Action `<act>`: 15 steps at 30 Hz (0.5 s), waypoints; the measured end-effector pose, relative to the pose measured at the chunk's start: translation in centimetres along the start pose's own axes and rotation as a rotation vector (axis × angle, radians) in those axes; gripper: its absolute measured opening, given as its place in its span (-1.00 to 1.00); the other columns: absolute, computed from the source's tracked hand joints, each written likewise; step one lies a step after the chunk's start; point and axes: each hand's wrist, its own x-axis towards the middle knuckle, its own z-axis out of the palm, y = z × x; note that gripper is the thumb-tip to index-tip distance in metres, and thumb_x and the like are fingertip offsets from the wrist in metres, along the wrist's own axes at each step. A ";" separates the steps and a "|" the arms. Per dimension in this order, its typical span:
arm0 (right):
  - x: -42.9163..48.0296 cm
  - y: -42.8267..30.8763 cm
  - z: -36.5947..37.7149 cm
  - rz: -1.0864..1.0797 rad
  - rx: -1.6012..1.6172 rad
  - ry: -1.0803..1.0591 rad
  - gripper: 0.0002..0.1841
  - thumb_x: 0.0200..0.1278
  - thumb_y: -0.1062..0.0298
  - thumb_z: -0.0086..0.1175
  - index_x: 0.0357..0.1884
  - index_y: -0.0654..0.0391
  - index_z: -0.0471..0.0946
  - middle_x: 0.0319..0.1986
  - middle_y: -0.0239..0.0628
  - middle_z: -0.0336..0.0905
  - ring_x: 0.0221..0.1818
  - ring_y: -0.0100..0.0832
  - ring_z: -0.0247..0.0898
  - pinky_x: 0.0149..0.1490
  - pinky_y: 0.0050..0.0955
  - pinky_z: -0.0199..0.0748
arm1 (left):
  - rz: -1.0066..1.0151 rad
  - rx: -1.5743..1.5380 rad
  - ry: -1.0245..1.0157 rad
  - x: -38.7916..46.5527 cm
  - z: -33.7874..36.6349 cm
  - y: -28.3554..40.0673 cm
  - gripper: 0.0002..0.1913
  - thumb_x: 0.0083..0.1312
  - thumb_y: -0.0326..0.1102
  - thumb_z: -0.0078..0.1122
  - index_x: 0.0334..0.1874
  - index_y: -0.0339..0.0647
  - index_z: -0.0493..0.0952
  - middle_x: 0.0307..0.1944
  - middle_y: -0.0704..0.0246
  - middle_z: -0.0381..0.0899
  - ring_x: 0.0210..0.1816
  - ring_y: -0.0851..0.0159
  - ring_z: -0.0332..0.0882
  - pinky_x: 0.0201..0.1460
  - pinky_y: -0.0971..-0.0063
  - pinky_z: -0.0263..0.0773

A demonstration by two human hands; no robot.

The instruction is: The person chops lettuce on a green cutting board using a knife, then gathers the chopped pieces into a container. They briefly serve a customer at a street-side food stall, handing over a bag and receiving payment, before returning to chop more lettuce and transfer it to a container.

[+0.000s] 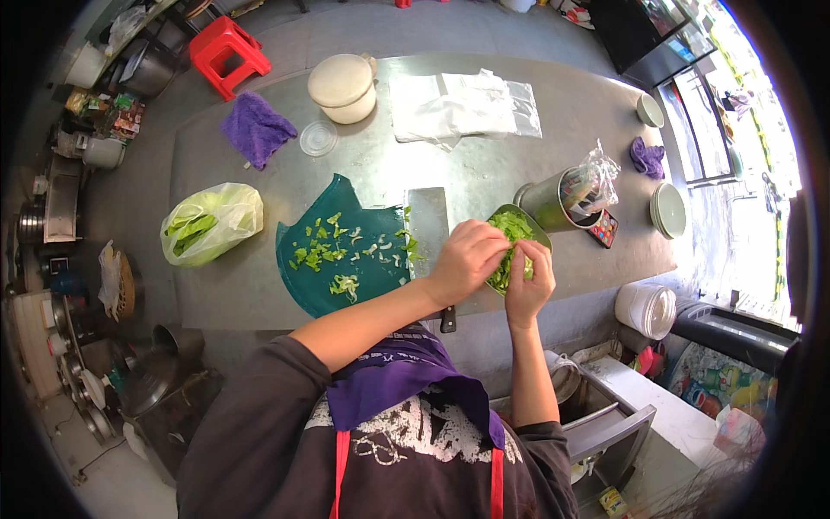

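Both hands meet over a green bowl (543, 235) filled with chopped leafy greens (512, 224). The fingers of my left hand (470, 259) are drawn together at the bowl's left side. My right hand (530, 282) has thumb and fingertips pinched close to them, at the near side. Whether a bit of leaf sits between the fingertips is too small to tell. Left of the bowl lies a cleaver (429, 217), partly covered by my left forearm and hand, its black handle at the table's near edge. Leaf scraps (318, 250) lie scattered on a teal cutting board (324, 217) with an irregular outline.
On the metal table (227, 298) stand a bag of greens (214, 224), a lidded cream container (343, 87) and a metal canister (551, 201). A purple cloth (256, 130), plastic bags (450, 107), a phone (604, 230) and stacked bowls (668, 211) lie farther out.
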 end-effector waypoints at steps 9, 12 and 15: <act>-5.7 -9.1 13.3 -0.244 0.311 -0.311 -0.75 -0.05 0.61 0.22 -0.24 0.22 0.57 -0.18 -0.16 0.56 -0.11 -0.11 0.47 0.00 -0.24 0.43 | -1.017 -1.185 0.470 -6.2 -11.4 -2.3 -0.40 0.51 0.06 -0.19 0.26 -0.42 0.32 0.16 0.07 0.47 0.20 0.15 0.44 0.32 0.34 0.30; -7.8 -9.0 16.0 -0.189 0.163 -0.379 -0.75 -0.02 0.51 0.23 -0.21 0.19 0.58 -0.17 -0.18 0.52 -0.07 -0.11 0.42 0.01 -0.22 0.39 | -1.154 -1.050 0.606 -9.4 -14.2 -4.9 -0.25 0.48 0.20 -0.26 0.41 -0.42 0.13 0.38 0.02 0.22 0.39 0.11 0.21 0.45 0.25 0.12; -8.3 -11.7 16.4 -0.205 0.280 -0.384 -0.77 -0.01 0.46 0.23 -0.23 0.17 0.59 -0.20 -0.21 0.54 -0.07 -0.12 0.44 0.01 -0.22 0.38 | -1.177 -0.989 0.532 -11.3 -16.1 -5.4 -0.12 0.43 0.32 -0.31 0.48 -0.41 -0.02 0.46 0.03 0.08 0.47 0.12 0.07 0.51 0.27 -0.03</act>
